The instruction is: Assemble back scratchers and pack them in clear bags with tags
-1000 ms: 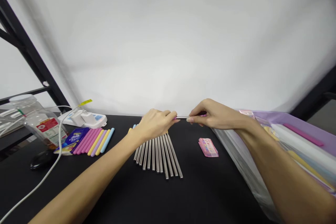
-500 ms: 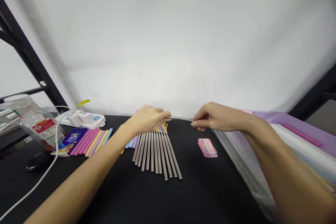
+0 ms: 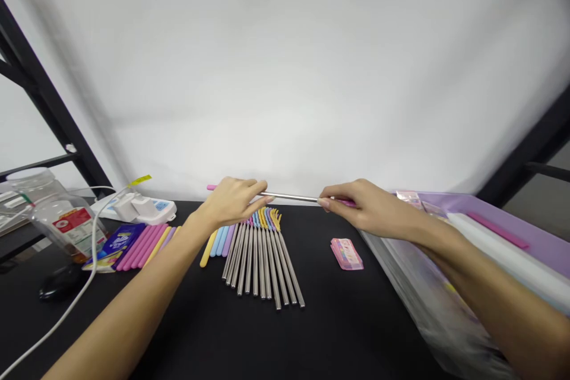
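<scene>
Between my two hands a thin metal rod [image 3: 294, 196] is held level above the back of the black table. My left hand [image 3: 236, 200] pinches its left part, where a pink end [image 3: 212, 187] sticks out past the hand. The fingers of my right hand [image 3: 356, 205] close on the right part, and a pink piece [image 3: 348, 203] shows there. Below my left hand lie several metal rods [image 3: 262, 264] fanned out, with small yellow, purple and blue tips [image 3: 269, 217] at their far ends. Yellow, blue and purple sticks [image 3: 218, 242] lie left of them.
Pink cards [image 3: 347, 254] lie right of the rods. A purple bin [image 3: 454, 199] with plastic bags stands at the right. On the left are colored sticks [image 3: 145, 246], a blue packet [image 3: 122, 242], a jar [image 3: 73, 219], a power strip [image 3: 155, 210], a mouse [image 3: 60, 282] and a white cable.
My left hand has shifted left along the rod, and more of the rod shows between my hands. Pink ends now show at both sides. The view has shifted slightly.
</scene>
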{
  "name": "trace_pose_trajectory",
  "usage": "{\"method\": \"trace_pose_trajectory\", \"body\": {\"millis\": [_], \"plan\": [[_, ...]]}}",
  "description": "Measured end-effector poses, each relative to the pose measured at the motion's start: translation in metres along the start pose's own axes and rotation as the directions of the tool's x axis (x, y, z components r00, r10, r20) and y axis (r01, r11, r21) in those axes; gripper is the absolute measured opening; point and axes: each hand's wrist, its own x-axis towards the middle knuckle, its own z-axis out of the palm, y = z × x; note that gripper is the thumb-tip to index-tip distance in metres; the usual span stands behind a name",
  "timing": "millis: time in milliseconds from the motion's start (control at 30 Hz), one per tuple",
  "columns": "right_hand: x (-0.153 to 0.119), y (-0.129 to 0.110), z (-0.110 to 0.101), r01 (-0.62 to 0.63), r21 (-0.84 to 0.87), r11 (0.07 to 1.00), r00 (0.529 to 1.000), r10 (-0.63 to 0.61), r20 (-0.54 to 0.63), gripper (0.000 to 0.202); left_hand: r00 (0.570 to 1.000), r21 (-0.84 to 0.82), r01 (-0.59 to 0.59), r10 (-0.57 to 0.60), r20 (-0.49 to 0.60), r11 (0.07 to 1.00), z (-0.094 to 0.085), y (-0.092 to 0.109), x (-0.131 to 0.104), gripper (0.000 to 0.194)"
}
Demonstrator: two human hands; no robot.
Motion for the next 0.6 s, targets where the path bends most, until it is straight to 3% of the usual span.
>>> {"method": "trace_pose_trajectory", "body": {"millis": [167, 233, 400, 500, 600], "plan": [[-0.009, 0.006, 0.010, 0.015, -0.016, 1.000, 0.999, -0.015, -0.043, 0.032, 0.995, 0.066, -0.020, 0.027, -0.095, 0.998, -0.006, 0.040, 0.017, 0.028], [-0.011, 0.010, 0.010, 0.027, -0.026, 0.999, 0.999, -0.027, -0.029, 0.035, 0.992, 0.106, -0.029, 0.042, -0.123, 0.994, -0.002, 0.047, 0.023, 0.022], [-0.020, 0.021, -0.007, 0.046, -0.113, 0.993, 0.998, -0.049, -0.027, 0.034, 0.985, 0.130, -0.045, 0.066, -0.159, 0.991, 0.011, 0.025, 0.026, 0.016], [-0.026, 0.031, -0.019, 0.002, -0.162, 0.987, 1.000, -0.007, -0.026, 0.033, 0.988, 0.113, 0.072, -0.056, -0.142, 0.991, 0.013, 0.003, 0.019, 0.016], [-0.025, 0.039, -0.024, -0.058, -0.206, 0.977, 0.998, 0.064, 0.026, 0.032, 0.980, 0.111, 0.183, -0.173, -0.100, 0.977, 0.009, -0.001, 0.019, 0.018]]}}
